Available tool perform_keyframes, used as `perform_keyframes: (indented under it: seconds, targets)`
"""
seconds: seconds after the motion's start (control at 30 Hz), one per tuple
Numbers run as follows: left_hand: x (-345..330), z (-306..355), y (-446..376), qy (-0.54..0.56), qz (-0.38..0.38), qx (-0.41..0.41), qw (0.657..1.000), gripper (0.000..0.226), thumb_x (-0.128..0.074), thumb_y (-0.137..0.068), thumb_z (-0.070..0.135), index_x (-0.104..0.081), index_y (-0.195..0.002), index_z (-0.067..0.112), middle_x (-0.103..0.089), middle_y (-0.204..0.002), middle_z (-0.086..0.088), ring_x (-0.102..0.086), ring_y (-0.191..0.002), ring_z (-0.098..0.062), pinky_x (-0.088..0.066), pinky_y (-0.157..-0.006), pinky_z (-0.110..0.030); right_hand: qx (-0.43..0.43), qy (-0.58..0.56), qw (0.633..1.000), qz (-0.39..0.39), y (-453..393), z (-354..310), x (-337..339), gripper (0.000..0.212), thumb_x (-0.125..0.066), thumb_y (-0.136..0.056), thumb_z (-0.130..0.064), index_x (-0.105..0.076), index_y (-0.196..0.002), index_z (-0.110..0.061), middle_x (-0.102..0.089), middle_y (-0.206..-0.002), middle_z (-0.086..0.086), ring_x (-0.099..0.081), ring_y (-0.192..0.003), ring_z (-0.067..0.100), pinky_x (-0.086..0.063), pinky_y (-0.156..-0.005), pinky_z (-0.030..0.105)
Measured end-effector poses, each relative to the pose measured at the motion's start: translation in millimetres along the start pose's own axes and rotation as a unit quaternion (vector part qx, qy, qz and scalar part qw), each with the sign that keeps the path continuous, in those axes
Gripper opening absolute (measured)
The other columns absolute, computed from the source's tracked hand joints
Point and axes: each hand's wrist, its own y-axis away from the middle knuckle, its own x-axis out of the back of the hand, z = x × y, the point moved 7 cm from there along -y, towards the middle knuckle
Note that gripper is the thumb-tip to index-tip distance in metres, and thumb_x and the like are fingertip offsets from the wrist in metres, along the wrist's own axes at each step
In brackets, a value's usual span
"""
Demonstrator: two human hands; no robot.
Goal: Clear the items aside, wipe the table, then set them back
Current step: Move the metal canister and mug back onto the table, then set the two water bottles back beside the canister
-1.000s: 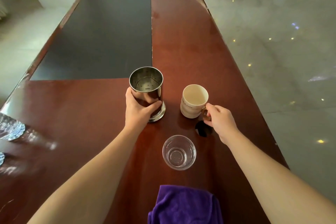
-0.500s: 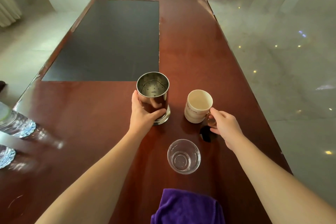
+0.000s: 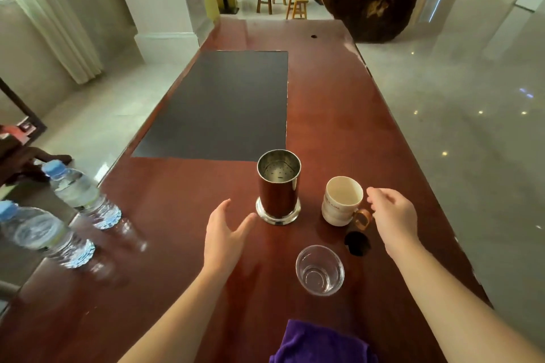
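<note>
A shiny steel canister (image 3: 278, 187) stands upright on the red-brown wooden table (image 3: 339, 103). To its right sits a cream mug (image 3: 342, 200) with a brown handle. A clear glass cup (image 3: 320, 270) stands nearer to me. A purple cloth (image 3: 323, 343) lies at the table's near edge. My left hand (image 3: 225, 237) hovers open just left of the canister's base, not touching it. My right hand (image 3: 393, 216) is open beside the mug's handle, fingers apart and empty.
Two water bottles (image 3: 79, 194) (image 3: 44, 234) stand at the left edge. A black mat (image 3: 224, 106) covers the middle left of the table. A round black cable hole (image 3: 356, 243) lies by the mug. Stools and a dark carved block stand beyond the far end.
Both hands have let go: the left came off the canister and the right off the mug's handle, each drawing back a little. The view has tilted up, showing the room beyond.
</note>
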Motion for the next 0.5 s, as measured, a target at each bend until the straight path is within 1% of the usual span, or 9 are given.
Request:
perform_keyframes:
  seconds: [0.07,0.13,0.2,0.27,0.3,0.37,0.4,0.5]
  targets:
    - [25.8,-9.9,14.7,-0.002,0.023,0.014,1.0,0.073,-0.072,-0.081,0.05,-0.045,-0.142,0.022,-0.05,-0.143,0.001,-0.044,-0.132,-0.013,-0.031,-0.101,-0.023,0.019,-0.017,0.999,-0.022,9.9,-20.6,-13.2,0.02,-0.059,-0.082,-0.043,-0.069,-0.085,-0.025,-0.07,-0.088,-0.002,-0.065,-0.088,0.022,-0.054,-0.075,0.041]
    - [54.6,-19.5,26.3,-0.022,0.051,0.025,0.998,0.067,-0.07,-0.083,0.05,-0.048,-0.139,0.021,-0.052,-0.14,0.001,-0.045,-0.131,-0.013,-0.031,-0.098,-0.023,0.044,-0.015,0.998,-0.039,20.8,-41.3,-30.0,0.019,-0.059,-0.082,-0.044,-0.068,-0.083,-0.027,-0.069,-0.089,-0.006,-0.063,-0.087,0.017,-0.05,-0.076,0.037]
    - [84.9,-27.5,36.6,-0.058,0.084,0.026,0.994,0.059,-0.067,-0.085,0.05,-0.054,-0.134,0.021,-0.055,-0.136,0.002,-0.047,-0.129,-0.014,-0.032,-0.095,-0.023,0.073,-0.012,0.996,-0.056,34.1,-61.3,-49.5,0.02,-0.059,-0.081,-0.046,-0.07,-0.088,-0.03,-0.067,-0.089,-0.016,-0.06,-0.085,0.009,-0.046,-0.079,0.035]
    - [114.4,-35.4,47.2,-0.088,0.115,0.025,0.989,0.052,-0.066,-0.087,0.049,-0.058,-0.13,0.02,-0.057,-0.133,0.002,-0.048,-0.128,-0.016,-0.034,-0.096,-0.024,0.115,-0.007,0.99,-0.082,49.5,-82.0,-72.5,0.022,-0.061,-0.083,-0.044,-0.072,-0.095,-0.028,-0.064,-0.083,-0.023,-0.058,-0.082,0.005,-0.043,-0.077,0.031]
    - [128.2,-39.7,52.9,-0.101,0.129,0.027,0.986,0.05,-0.066,-0.087,0.048,-0.059,-0.128,0.02,-0.057,-0.133,0.003,-0.048,-0.128,-0.016,-0.035,-0.096,-0.025,0.134,-0.004,0.986,-0.099,57.4,-91.4,-84.9,0.02,-0.061,-0.084,-0.042,-0.071,-0.095,-0.029,-0.063,-0.081,-0.025,-0.059,-0.082,0.005,-0.042,-0.075,0.03]
    - [154.4,-50.0,65.7,-0.123,0.153,0.035,0.98,0.048,-0.066,-0.088,0.048,-0.062,-0.127,0.02,-0.057,-0.134,0.005,-0.048,-0.128,-0.015,-0.038,-0.098,-0.027,0.164,0.003,0.977,-0.135,75.5,-107.7,-111.0,0.015,-0.06,-0.082,-0.043,-0.069,-0.089,-0.033,-0.064,-0.08,-0.025,-0.06,-0.084,0.009,-0.041,-0.075,0.029]
    - [166.5,-56.0,72.4,-0.133,0.164,0.04,0.977,0.047,-0.066,-0.088,0.048,-0.062,-0.127,0.02,-0.057,-0.134,0.005,-0.047,-0.128,-0.015,-0.039,-0.099,-0.029,0.175,0.006,0.973,-0.152,85.1,-114.3,-123.9,0.016,-0.06,-0.08,-0.045,-0.069,-0.088,-0.034,-0.064,-0.081,-0.024,-0.06,-0.086,0.01,-0.041,-0.076,0.029]
    - [198.2,-75.9,90.9,-0.148,0.198,0.063,0.967,0.047,-0.067,-0.088,0.046,-0.064,-0.126,0.018,-0.057,-0.136,0.002,-0.047,-0.13,-0.017,-0.041,-0.103,-0.034,0.201,0.011,0.959,-0.198,111.8,-128.3,-163.1,0.017,-0.063,-0.083,-0.04,-0.072,-0.095,-0.03,-0.067,-0.086,-0.019,-0.061,-0.091,0.01,-0.04,-0.074,0.023]
